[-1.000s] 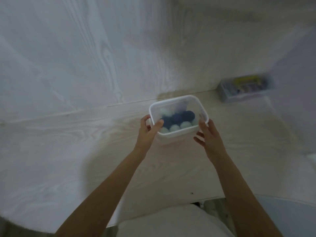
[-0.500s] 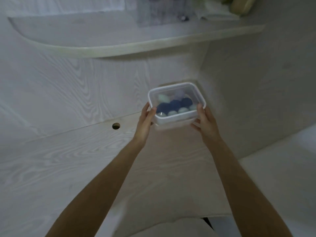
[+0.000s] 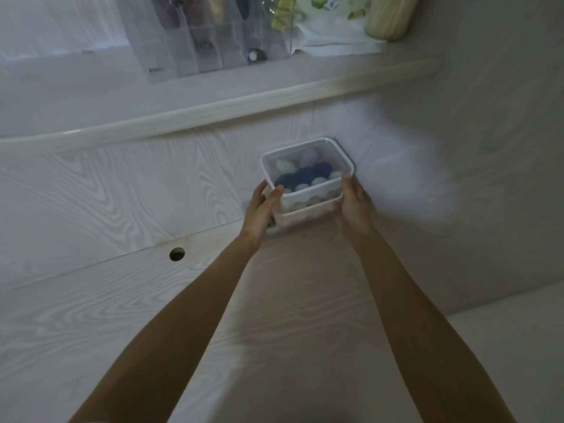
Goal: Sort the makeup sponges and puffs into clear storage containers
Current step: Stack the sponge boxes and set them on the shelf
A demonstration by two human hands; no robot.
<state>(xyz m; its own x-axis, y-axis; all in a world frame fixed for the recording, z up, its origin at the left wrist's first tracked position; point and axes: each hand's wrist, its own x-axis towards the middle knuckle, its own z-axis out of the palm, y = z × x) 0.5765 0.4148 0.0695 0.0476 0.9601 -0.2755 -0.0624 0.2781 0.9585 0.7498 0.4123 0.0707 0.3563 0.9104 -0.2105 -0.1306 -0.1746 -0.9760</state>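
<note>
both hands, left hand [image 3: 259, 209] and right hand [image 3: 354, 203], grip the sides of the clear container [image 3: 306, 178] of blue and pale sponges [image 3: 305, 175], now pushed back to the desk [image 3: 274, 300] corner. more of the shelf [image 3: 213, 108] above shows than before. no writing is readable.

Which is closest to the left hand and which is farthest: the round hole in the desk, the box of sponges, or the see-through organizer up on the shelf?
1. Box of sponges: the left hand holds its side.
2. Round hole: lower left, in the desk.
3. See-through organizer: up on the shelf.
</note>
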